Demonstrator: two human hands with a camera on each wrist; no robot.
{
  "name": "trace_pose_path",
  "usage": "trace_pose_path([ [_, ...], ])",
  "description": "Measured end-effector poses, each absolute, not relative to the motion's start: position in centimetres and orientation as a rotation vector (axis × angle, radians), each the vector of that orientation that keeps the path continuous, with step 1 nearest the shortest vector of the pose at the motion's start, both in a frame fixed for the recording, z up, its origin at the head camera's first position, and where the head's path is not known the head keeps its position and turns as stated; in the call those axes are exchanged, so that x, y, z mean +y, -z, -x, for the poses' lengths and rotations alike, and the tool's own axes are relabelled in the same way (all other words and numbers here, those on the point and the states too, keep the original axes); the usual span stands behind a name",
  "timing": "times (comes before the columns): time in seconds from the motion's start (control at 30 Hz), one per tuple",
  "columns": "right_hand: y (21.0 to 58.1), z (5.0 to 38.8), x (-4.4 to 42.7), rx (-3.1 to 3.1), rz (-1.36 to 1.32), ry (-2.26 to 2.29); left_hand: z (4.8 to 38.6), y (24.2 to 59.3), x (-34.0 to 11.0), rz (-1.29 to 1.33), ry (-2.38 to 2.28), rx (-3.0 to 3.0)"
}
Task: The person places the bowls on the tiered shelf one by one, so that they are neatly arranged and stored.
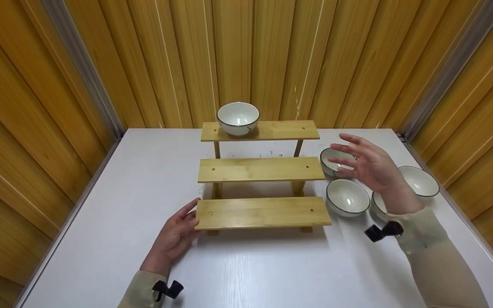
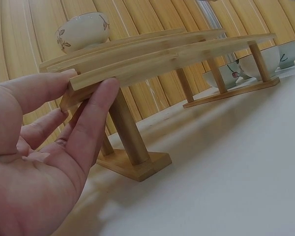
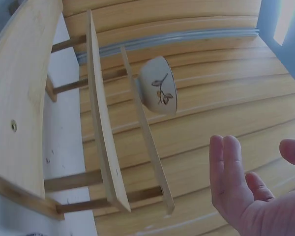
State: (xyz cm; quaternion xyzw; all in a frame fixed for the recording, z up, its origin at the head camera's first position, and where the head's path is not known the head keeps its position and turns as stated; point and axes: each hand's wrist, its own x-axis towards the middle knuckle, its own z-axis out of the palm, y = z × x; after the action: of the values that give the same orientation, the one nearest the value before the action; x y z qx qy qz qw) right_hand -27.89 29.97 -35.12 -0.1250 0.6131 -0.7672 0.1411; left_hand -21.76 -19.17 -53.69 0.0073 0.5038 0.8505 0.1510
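Observation:
A three-tier bamboo display stand (image 1: 263, 214) stands on the white table. On the left of its top tier sits a white bowl (image 1: 239, 118) with a dark rim; a leaf-and-branch pattern shows on this bowl (image 3: 157, 88) in the right wrist view. My left hand (image 1: 177, 235) grips the left end of the lowest tier, with fingers (image 2: 96, 110) against its edge and underside. To the right of the stand, my right hand (image 1: 372, 167) is in the air above the bowls, fingers spread and holding nothing. It partly hides a rear bowl (image 1: 332, 160).
Several bowls stand on the table right of the stand: one near the lowest tier (image 1: 348, 199), a bowl farther right (image 1: 420, 182), and another bowl (image 1: 378, 206) mostly behind the right forearm. Wood-patterned walls (image 1: 263, 55) enclose the table at the back and sides.

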Motion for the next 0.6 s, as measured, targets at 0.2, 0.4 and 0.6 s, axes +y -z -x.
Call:
trace_pose_path([
  [0.2, 36.6, 24.8, 35.2, 1.716, 0.422, 2.309, 21.7, 53.7, -19.1, -0.015, -2.446, 1.457],
  [0.4, 38.4, 22.4, 39.9, 1.602, 0.481, 2.405, 21.6, 53.6, -19.1, 0.003, -2.450, 1.438],
  [0.6, 40.6, 20.6, 43.8, 1.673, 0.351, 2.445, 21.7, 53.5, -19.1, 0.004, -2.449, 1.423],
])
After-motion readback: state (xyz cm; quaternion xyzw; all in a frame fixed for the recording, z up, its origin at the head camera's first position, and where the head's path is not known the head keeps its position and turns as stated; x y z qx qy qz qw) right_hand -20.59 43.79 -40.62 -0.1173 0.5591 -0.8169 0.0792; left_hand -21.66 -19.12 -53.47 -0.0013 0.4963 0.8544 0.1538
